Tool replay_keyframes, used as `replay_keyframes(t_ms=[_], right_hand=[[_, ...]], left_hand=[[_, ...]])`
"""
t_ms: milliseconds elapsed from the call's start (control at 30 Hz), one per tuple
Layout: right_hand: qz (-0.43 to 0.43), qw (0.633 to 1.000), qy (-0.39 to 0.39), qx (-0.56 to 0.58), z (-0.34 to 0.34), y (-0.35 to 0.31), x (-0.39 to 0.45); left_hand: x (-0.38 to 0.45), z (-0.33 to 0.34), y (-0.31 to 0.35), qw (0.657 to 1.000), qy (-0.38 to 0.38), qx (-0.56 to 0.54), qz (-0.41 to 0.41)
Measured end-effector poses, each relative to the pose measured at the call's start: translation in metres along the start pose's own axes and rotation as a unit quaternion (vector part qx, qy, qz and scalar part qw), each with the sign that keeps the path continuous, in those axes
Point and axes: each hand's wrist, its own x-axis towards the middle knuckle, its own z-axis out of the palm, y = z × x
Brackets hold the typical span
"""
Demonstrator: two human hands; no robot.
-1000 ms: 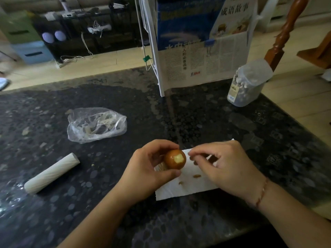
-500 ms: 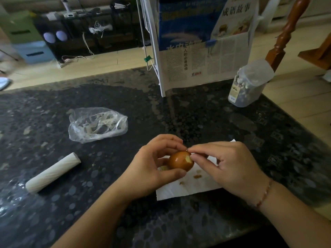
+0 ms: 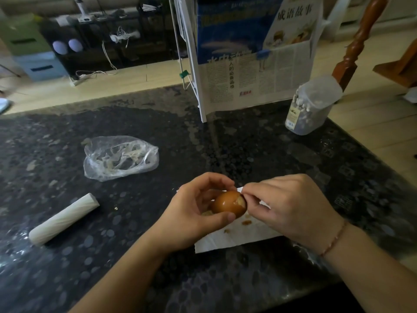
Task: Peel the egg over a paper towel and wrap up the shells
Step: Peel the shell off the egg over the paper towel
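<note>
My left hand (image 3: pixel 191 213) grips a brown egg (image 3: pixel 226 204) between thumb and fingers, just above a white paper towel (image 3: pixel 234 239) lying on the dark table. A pale patch on the egg's right end shows where shell has come off. My right hand (image 3: pixel 291 206) has its thumb and forefinger pinched at that bare patch, touching the egg. A few small brown shell bits (image 3: pixel 246 222) lie on the towel under the egg. The towel's far part is hidden by my hands.
A crumpled clear plastic bag (image 3: pixel 120 157) lies left of centre on the dark speckled table (image 3: pixel 282 154). A white roll (image 3: pixel 64 219) lies at the near left. A plastic jar (image 3: pixel 312 105) and a white rack with newspapers (image 3: pixel 252 71) stand at the far edge.
My left hand has turned the egg so the peeled patch faces right. My right hand's fingers moved from the towel up to that patch.
</note>
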Motion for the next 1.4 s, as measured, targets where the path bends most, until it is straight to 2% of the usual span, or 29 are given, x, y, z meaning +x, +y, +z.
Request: replay_keyframes(t_ms=[100,300,433,600,667,800,967,1200,1400], right_hand=[[0.055,0.996,-0.001,0.072,0.001,0.0,-0.002],[0.102,0.991,-0.008,0.082,0.006,0.0,-0.002],[0.145,0.98,-0.017,0.137,0.002,0.003,-0.002],[0.149,0.979,-0.134,0.045,0.002,0.006,-0.006],[0.149,0.977,-0.146,0.034,0.005,0.006,-0.007],[0.169,0.975,-0.122,0.071,0.002,0.007,-0.006],[0.188,0.964,-0.037,0.184,0.0,0.0,-0.003],[0.162,0.98,-0.045,0.107,0.003,-0.003,-0.003],[0.148,0.986,-0.024,0.071,0.012,-0.011,0.0]], left_hand=[[-0.001,0.001,-0.002,1.0,0.002,0.008,0.002],[0.0,0.005,-0.004,1.0,0.016,0.011,0.013],[-0.001,0.004,-0.002,0.999,0.026,-0.011,0.025],[-0.001,0.002,-0.005,0.999,0.041,0.01,0.034],[-0.001,0.002,-0.005,0.998,0.043,0.014,0.037],[-0.001,0.004,-0.004,0.997,0.048,0.03,0.046],[0.002,0.008,0.0,0.987,0.058,0.114,0.092],[0.004,0.012,0.0,0.961,0.058,0.229,0.145],[0.005,0.018,-0.005,0.948,0.089,0.257,0.163]])
